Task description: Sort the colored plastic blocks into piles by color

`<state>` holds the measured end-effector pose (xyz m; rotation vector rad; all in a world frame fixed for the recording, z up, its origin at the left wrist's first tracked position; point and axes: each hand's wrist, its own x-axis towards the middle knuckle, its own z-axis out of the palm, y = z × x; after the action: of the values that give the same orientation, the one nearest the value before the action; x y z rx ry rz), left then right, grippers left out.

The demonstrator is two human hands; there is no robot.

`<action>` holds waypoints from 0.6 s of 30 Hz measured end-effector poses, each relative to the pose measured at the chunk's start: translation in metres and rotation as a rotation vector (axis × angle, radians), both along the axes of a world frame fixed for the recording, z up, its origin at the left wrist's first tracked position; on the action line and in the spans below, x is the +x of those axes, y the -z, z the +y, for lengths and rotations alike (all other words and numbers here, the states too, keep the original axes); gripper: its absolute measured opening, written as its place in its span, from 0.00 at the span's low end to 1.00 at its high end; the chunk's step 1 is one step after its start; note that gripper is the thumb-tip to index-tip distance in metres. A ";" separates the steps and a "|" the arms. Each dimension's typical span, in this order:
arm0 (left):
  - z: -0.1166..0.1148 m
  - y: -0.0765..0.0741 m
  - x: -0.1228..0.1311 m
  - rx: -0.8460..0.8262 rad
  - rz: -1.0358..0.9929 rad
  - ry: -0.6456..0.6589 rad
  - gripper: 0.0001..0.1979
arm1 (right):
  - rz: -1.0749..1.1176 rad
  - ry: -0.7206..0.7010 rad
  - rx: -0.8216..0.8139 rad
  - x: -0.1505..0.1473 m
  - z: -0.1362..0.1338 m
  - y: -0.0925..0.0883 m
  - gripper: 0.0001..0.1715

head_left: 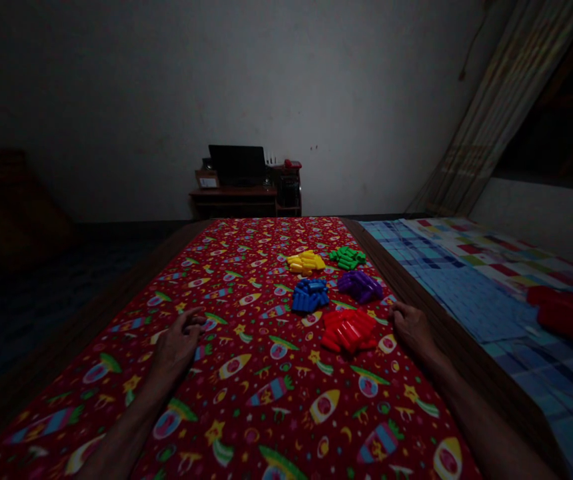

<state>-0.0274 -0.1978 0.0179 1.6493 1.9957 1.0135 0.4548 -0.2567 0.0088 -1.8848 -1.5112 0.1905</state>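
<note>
My left hand (179,339) rests on the red patterned cloth (246,427), left of the middle. Its fingers are loosely bent and apart, with nothing between them. Near the cloth's right edge lies my right hand (413,327), its fingers bent loosely and partly hidden; I see nothing in it. Just left of it is a heap of red tube-shaped pieces (349,331). Beyond that are heaps of similar blue pieces (310,295) and purple pieces (360,285). Yellow pieces (306,261) and green pieces (347,257) lie farthest away. Neither hand touches a heap.
The cloth covers a long table with a dark brown border (416,293). At the far wall stand a desk (239,192) and a black monitor (237,165). To the right are a blue checked cover (466,313), a red bundle (571,317) and a curtain (496,113).
</note>
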 end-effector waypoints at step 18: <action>-0.062 -0.020 0.217 0.722 0.597 1.172 0.18 | 0.509 -0.177 0.172 0.001 0.122 0.002 0.47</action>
<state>0.1897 -0.2598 0.0381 3.1353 0.4472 0.7843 0.4557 -0.1343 0.0064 -1.4261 -1.2891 0.5586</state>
